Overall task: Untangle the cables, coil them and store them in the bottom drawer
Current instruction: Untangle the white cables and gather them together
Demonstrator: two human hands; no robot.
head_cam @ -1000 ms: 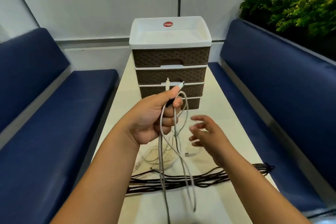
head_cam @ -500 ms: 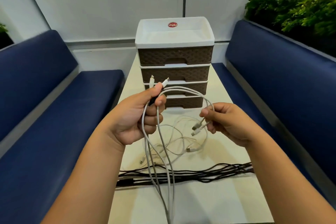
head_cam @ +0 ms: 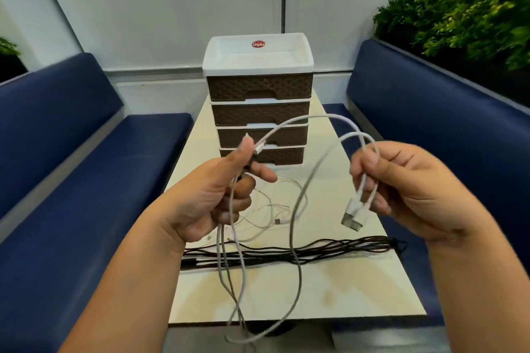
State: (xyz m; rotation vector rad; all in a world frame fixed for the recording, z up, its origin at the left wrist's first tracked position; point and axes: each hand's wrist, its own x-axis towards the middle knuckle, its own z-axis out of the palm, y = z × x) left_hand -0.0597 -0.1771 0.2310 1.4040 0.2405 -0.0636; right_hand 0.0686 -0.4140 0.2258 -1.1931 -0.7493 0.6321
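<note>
The left hand [head_cam: 212, 198] is curled round several white cables [head_cam: 298, 209], pinching their plug ends under the thumb. The strands arc across to the right hand [head_cam: 407, 189], which pinches two connector ends above the bench [head_cam: 358, 289]. The bottom drawer [head_cam: 275, 156] is closed behind.

Two hands are in view, the left hand [head_cam: 212, 198] and the right hand [head_cam: 410, 189], each gripping white cables [head_cam: 298, 203]; their exact number cannot be told, but two white plugs [head_cam: 352, 216] hang below the right hand. One black cable bundle [head_cam: 301, 252] lies across the near part of the one desk [head_cam: 358, 289]. A thin white tangle [head_cam: 272, 209] lies beyond it. One drawer unit [head_cam: 259, 100] at the far end has four brown drawers. Two blue benches [head_cam: 86, 157] flank the desk.
</note>
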